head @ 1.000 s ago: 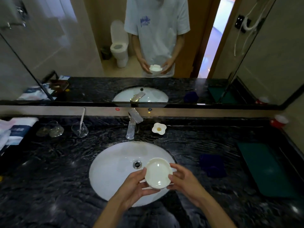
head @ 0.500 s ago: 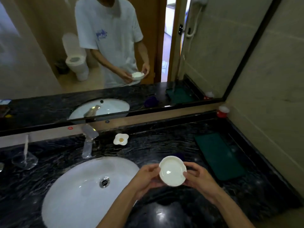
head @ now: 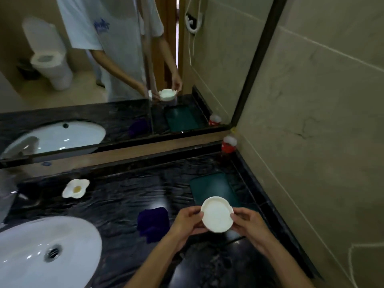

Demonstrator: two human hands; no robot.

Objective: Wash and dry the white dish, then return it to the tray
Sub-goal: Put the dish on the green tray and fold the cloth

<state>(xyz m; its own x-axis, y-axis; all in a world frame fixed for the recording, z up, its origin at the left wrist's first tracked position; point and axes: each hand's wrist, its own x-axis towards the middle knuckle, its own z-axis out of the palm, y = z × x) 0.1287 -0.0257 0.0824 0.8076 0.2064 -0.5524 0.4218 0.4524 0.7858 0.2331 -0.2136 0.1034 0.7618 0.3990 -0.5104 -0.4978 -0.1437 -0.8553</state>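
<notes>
The small round white dish is held between both hands, tilted so its hollow faces me. My left hand grips its left rim and my right hand grips its right rim. The dish hangs just above the near end of a dark green tray that lies flat on the black marble counter by the right wall. A dark blue cloth lies crumpled on the counter, just left of my left hand.
The white oval sink fills the lower left. A flower-shaped white soap dish sits behind it. A red cup stands in the back right corner. The tiled wall closes the right side; a mirror runs along the back.
Both hands have carried the dish from above the sink rightward, over the cloth, to above the green tray. My view has turned right with them.
</notes>
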